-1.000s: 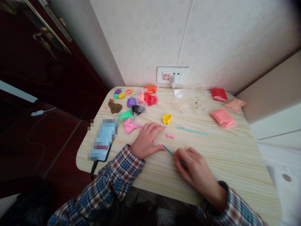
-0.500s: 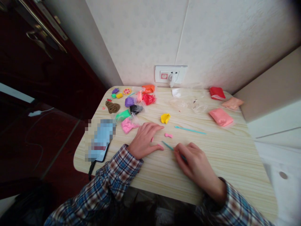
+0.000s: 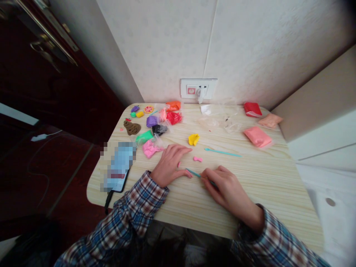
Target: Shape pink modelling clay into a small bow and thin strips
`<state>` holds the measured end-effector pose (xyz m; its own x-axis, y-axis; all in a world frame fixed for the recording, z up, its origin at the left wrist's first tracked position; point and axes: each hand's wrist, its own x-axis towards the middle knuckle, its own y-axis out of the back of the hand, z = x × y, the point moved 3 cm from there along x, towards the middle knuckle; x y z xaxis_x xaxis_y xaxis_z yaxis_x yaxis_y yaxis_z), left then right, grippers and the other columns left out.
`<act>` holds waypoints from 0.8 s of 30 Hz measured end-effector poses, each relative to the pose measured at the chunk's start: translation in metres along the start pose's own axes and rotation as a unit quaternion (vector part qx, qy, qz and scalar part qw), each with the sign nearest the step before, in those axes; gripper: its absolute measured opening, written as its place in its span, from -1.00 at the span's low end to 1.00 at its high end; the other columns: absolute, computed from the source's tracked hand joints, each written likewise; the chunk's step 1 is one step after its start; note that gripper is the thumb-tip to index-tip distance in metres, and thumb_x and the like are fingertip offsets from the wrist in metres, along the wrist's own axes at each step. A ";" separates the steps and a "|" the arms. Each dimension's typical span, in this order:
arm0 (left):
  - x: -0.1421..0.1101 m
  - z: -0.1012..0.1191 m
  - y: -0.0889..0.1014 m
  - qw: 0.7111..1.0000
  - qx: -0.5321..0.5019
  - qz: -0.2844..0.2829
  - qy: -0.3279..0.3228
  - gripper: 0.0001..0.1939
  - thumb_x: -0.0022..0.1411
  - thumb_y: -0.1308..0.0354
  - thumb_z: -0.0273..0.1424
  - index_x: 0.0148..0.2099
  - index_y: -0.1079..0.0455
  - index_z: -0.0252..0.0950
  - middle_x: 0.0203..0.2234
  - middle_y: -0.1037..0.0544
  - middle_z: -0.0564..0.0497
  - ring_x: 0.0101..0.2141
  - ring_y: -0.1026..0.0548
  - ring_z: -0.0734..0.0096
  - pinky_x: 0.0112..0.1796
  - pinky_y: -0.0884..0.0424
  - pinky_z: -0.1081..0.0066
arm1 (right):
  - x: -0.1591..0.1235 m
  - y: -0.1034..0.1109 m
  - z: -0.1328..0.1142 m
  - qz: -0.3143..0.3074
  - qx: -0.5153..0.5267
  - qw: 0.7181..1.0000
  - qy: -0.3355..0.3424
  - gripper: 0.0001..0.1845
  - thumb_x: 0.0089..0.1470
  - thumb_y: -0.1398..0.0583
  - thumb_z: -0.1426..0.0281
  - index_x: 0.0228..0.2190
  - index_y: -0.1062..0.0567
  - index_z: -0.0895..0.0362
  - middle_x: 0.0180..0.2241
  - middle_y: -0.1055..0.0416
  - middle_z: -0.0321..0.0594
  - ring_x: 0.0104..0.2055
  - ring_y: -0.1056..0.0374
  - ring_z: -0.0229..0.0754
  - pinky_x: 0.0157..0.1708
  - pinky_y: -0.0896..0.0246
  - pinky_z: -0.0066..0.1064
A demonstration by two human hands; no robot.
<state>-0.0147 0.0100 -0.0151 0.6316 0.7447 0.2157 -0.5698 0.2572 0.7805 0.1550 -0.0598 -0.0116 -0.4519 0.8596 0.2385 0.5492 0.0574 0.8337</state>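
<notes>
My right hand (image 3: 222, 187) is closed around a thin blue clay modelling stick (image 3: 194, 172). The stick's tip reaches my left thumb; whether it touches is unclear. Resting on the table, my left hand (image 3: 169, 167) has its thumb and fingers apart. A small pink spot (image 3: 179, 164) shows between them, perhaps clay or a fingertip. Just right of that hand lies a pink bow-shaped piece of clay (image 3: 197, 159). Beyond it are a cupped yellow lump of clay (image 3: 194, 139) and a second blue stick (image 3: 224, 152), lying flat.
At the left stand a brown coiled clay piece (image 3: 131, 128), small clay fruit shapes and a phone (image 3: 122, 167) with a cable. Bagged clay in several colours, such as green (image 3: 144, 137), lies behind my left hand. More packets, one salmon (image 3: 257, 136), lie at the right.
My right hand has moved slightly left, bringing the stick's tip to my left thumb. My left hand stays nearly in place. The camera view has shifted a little.
</notes>
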 end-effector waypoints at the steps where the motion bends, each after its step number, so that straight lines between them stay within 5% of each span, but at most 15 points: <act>1: 0.000 0.000 0.000 1.000 0.000 0.000 0.002 -0.22 -0.10 -0.30 -0.05 0.13 -0.23 -0.29 -0.03 -0.37 -0.15 0.01 -0.28 0.08 0.04 -0.23 0.10 | 0.000 0.000 0.000 0.002 -0.002 1.000 -0.002 -0.79 0.23 0.03 0.45 -0.45 -0.27 0.09 -0.57 -0.37 -0.34 -0.53 -0.23 -0.29 -0.38 -0.02 -0.42; 17: 0.000 -0.001 -0.001 1.000 0.010 -0.010 0.016 -0.21 -0.10 -0.29 -0.04 0.13 -0.23 -0.30 -0.02 -0.37 -0.15 0.02 -0.27 0.08 0.05 -0.22 0.11 | 0.000 -0.007 -0.005 -0.008 -0.056 0.998 0.032 -0.78 0.21 0.05 0.50 -0.46 -0.27 0.11 -0.59 -0.35 -0.33 -0.56 -0.20 -0.29 -0.39 0.03 -0.40; 24: 0.000 0.000 0.000 1.000 0.013 -0.001 0.004 -0.23 -0.08 -0.27 -0.02 0.12 -0.25 -0.30 -0.03 -0.38 -0.17 0.00 -0.28 0.09 0.04 -0.24 0.09 | -0.002 0.001 0.001 0.037 -0.012 0.998 -0.046 -0.85 0.17 0.00 0.45 -0.42 -0.30 0.09 -0.56 -0.39 -0.30 -0.50 -0.26 -0.25 -0.42 -0.06 -0.41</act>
<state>-0.0146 0.0095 -0.0154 0.6286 0.7487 0.2104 -0.5551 0.2425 0.7957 0.1574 -0.0612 -0.0113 -0.3447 0.9038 0.2536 0.5615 -0.0180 0.8273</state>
